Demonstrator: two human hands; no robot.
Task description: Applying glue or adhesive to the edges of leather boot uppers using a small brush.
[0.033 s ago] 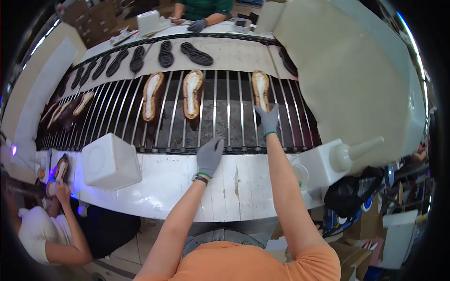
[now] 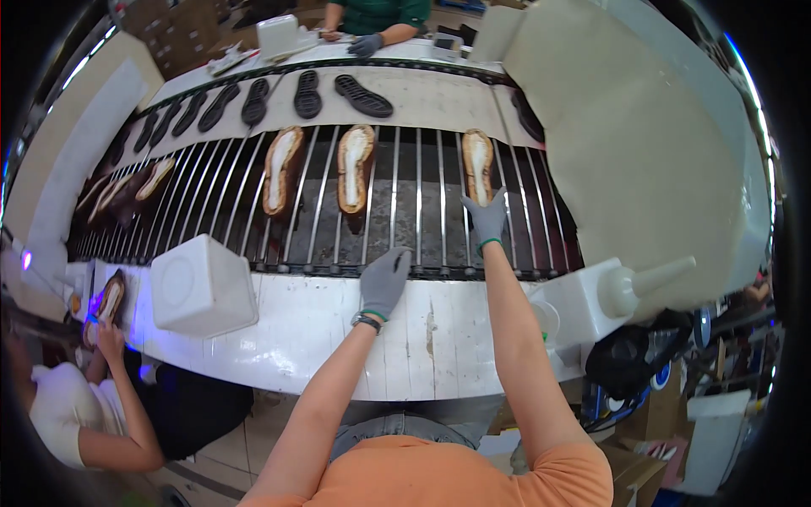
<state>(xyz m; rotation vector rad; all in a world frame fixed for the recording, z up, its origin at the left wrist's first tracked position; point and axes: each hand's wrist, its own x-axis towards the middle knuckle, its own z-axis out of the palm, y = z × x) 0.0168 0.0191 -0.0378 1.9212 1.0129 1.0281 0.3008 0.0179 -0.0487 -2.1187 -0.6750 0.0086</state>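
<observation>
Item: shoe upper, brown, pale strip along its upturned underside; placed on the rack of metal bars, toward its right end; long axis pointing away from the wearer, roughly along the bars; near end toward my right hand.

Item: right hand, grey glove; the nearer of the two, directly short of the upper, which lies straight ahead of its fingers; thumb and fingers spread about the near end; whether they grip it I cannot tell.

Item: left hand, grey glove; at the rack's near edge, well apart from the upper, which lies ahead and to its right; fingers drawn together, nothing visible in them; their undersides I cannot see.

Items: second upper and third upper, on the bars further left, lengthwise likewise.

Items, outward: black soles on the pale belt beyond; desk, white, on my near side, bearing a white box at left and a spouted white container at right.
</observation>
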